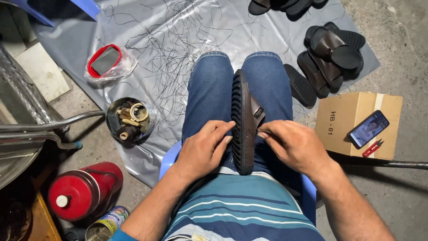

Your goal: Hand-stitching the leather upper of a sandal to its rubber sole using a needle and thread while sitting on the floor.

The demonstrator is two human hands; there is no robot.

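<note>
Round tin [111, 117] of thread spools [128, 121]

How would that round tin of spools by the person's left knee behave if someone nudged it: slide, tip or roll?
The round tin stands upright on the grey plastic sheet, wider than tall, so it would probably slide rather than tip. The sheet looks smooth, which may help it skid. The spools inside lie loose and would likely rattle and shift. Its weight cannot be judged.

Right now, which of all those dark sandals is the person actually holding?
The dark brown rubber-soled sandal standing on edge between the knees, pinched by the left hand and right hand; the other sandals lie on the grey sheet.
</note>
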